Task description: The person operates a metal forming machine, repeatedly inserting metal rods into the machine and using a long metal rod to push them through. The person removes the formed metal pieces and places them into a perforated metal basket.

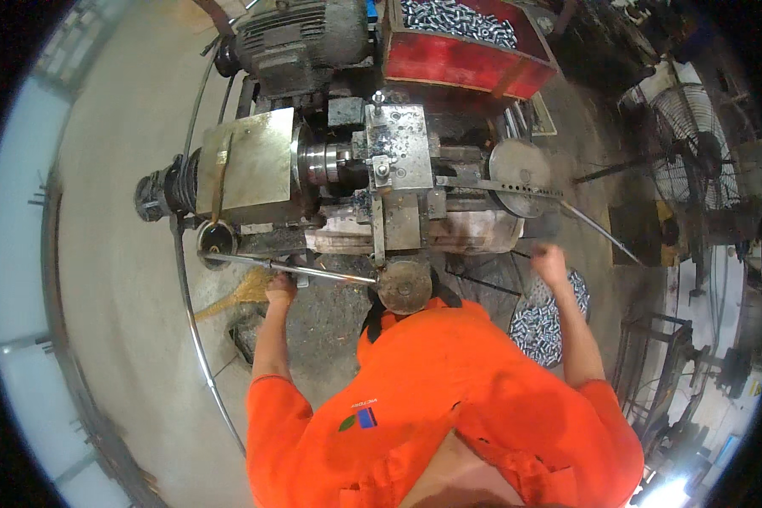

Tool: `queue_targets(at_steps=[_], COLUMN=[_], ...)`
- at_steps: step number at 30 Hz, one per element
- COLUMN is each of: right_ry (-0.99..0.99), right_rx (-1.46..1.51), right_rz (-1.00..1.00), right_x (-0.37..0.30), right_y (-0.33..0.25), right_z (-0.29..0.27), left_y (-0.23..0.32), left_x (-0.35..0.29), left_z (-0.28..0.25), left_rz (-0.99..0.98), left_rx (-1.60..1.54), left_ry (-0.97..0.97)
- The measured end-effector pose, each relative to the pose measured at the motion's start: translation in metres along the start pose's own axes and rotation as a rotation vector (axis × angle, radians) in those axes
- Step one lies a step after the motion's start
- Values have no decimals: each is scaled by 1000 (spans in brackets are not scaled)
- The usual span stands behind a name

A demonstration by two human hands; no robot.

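Note:
My left hand (280, 289) is curled just below a long metal lever rod (326, 273); its fingertips are partly hidden, and whether it grips the rod is unclear. The rod runs toward a round metal disc (405, 286) in front of my body. My right hand (550, 264) is raised, its fingers drawn together; anything inside them is too small to make out. Below it sits a container of small shiny metal pieces (537, 334). Between and beyond my hands stands a greasy machine with a metal tool block (400, 146) and a spindle chuck (317, 163).
A motor (300, 34) and a red bin (449, 63) of metal pieces stand behind the machine. At right, a second round plate (525, 173) carries a perforated bar and long handle (601, 229). A floor fan (694, 152) stands further right. A straw broom (241, 292) lies at left.

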State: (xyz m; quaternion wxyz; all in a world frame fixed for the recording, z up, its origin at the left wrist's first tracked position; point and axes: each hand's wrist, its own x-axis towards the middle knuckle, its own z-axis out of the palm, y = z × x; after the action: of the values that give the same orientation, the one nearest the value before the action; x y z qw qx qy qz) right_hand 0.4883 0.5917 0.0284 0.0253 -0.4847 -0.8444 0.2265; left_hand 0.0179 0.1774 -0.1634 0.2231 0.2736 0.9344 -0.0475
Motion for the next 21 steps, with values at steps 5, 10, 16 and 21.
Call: queue_targets(at_steps=[5,10,16,21], right_ry=[41,-6,-150,-210], right_rx=[208,226,-132,-172], right_rz=[-261,-917,-971,-989], right_x=[94,121,148,139], right_y=[-149,-298,-361,-365], right_z=[-29,-3,59,60], left_y=[-5,-55,-185,-134], left_x=[-28,-71,-202,-243], left_z=[-10,-115,-153,-99], left_rz=[-51,-168,-628,-883], left_rx=[-219,-767,-447,-493], left_ry=[-68,282,598,556])
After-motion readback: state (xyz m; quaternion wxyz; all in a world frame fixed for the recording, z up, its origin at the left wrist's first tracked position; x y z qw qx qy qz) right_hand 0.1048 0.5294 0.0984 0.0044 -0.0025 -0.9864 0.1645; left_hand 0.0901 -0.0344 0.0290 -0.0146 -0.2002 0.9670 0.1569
